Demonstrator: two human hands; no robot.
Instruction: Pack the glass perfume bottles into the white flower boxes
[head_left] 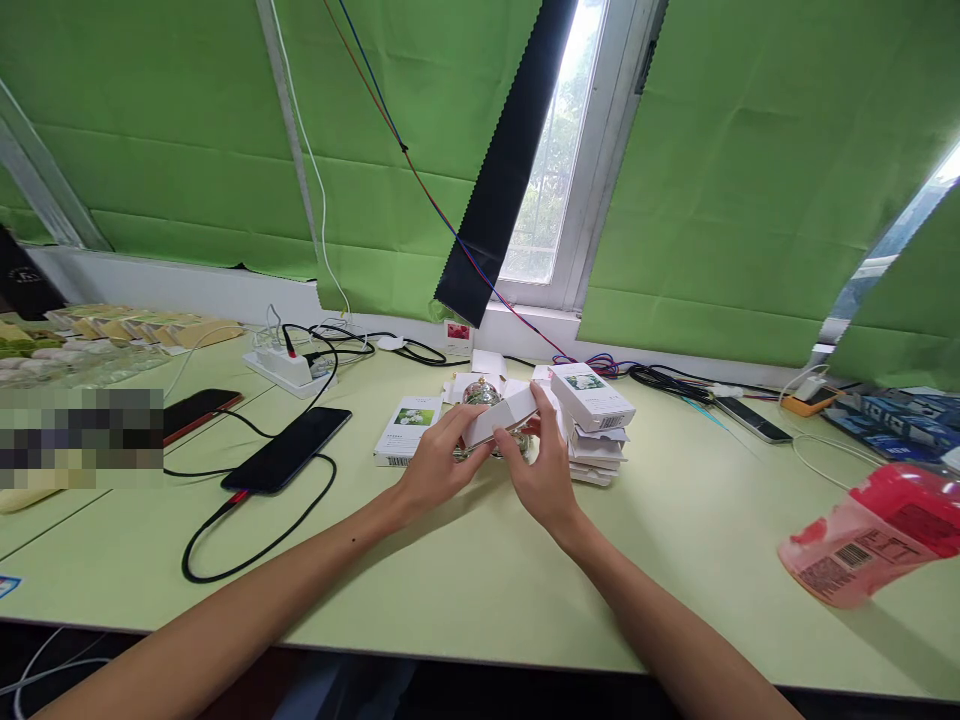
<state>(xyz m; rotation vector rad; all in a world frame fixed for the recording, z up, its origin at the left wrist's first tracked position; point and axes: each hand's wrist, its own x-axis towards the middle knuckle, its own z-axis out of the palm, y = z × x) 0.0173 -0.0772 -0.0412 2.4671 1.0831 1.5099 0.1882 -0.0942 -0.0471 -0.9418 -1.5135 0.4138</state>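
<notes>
Between my two hands a small white cardboard box (501,414) is held up, tilted, over the table. My left hand (442,450) grips its left end and my right hand (541,455) grips its right end. Just behind it is a shiny silver, rounded metal object (481,391), partly hidden by the box and my fingers. A white box with a flower picture (405,430) lies to the left of my left hand. To the right of my right hand, a similar box (592,395) rests on a stack of flattened white cartons (598,455).
A black phone (287,450) with a cable lies left on the pale green table (465,580). Behind it sits a white power strip (281,368). On the right are a red-capped jar (870,535), another phone (752,419) and dark cables (667,378).
</notes>
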